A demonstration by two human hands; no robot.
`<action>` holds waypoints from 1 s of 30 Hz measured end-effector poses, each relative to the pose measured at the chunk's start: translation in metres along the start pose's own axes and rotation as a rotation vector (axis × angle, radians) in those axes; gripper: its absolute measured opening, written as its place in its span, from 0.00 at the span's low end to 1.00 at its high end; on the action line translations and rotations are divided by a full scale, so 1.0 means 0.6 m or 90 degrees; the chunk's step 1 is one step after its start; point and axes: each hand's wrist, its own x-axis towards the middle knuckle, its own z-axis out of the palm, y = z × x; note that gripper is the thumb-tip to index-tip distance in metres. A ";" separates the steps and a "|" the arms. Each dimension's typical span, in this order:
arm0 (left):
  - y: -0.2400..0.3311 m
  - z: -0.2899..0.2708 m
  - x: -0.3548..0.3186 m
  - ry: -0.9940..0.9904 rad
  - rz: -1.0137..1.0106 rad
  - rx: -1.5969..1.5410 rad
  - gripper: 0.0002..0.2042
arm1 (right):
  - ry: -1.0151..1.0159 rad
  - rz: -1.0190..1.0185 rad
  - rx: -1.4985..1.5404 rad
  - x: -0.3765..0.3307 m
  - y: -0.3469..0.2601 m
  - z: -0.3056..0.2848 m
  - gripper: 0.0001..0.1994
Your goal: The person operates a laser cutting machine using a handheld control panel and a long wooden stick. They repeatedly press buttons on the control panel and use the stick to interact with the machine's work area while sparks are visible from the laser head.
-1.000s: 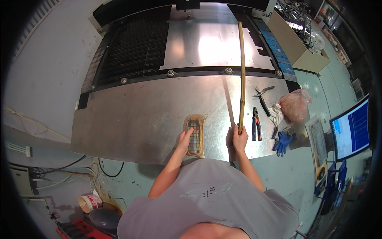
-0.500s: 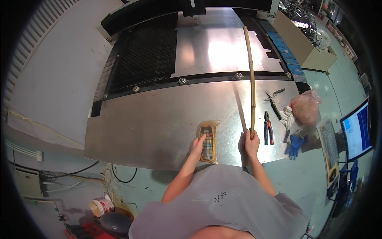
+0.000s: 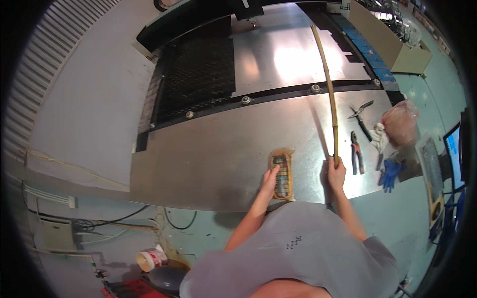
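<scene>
My left hand (image 3: 269, 180) is closed round the left side of a handheld remote control (image 3: 283, 185), its thumb over the rows of coloured buttons. The remote has a yellowed, see-through cover. In my right hand (image 3: 337, 173) is the near end of a long bamboo stick (image 3: 332, 102). The stick points away from me, over the metal sheet (image 3: 208, 164) and toward a second shiny sheet (image 3: 271, 59) on the machine bed. Right of that hand lie orange-and-black pliers (image 3: 356, 153) and snips with dark handles (image 3: 361, 120).
A white glove (image 3: 379, 138), a blue glove (image 3: 391, 174) and a pinkish plastic bag (image 3: 400, 124) lie along the right edge. Beyond them stand a keyboard (image 3: 430, 161) and a monitor (image 3: 453, 151). Rollers (image 3: 246, 100) line the bed's front; a dark gantry (image 3: 194, 25) spans the back.
My view has swung left, so the whole scene sits farther right in the picture. Both hands keep their hold on the remote control and the bamboo stick.
</scene>
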 end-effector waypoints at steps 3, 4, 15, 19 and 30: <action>-0.008 -0.005 0.006 0.010 0.006 -0.002 0.21 | -0.001 -0.005 0.050 0.001 0.005 0.005 0.18; -0.011 -0.005 0.007 0.006 0.007 0.008 0.22 | -0.004 -0.009 0.036 -0.001 0.006 0.004 0.17; 0.000 -0.005 0.003 -0.040 -0.003 -0.004 0.21 | -0.015 -0.043 0.014 0.001 -0.001 0.000 0.18; -0.006 -0.007 0.003 -0.033 0.002 -0.018 0.21 | 0.003 -0.039 0.011 0.000 0.000 0.004 0.17; -0.010 -0.009 0.011 -0.007 -0.001 -0.015 0.20 | -0.015 0.014 0.053 -0.001 -0.005 0.003 0.15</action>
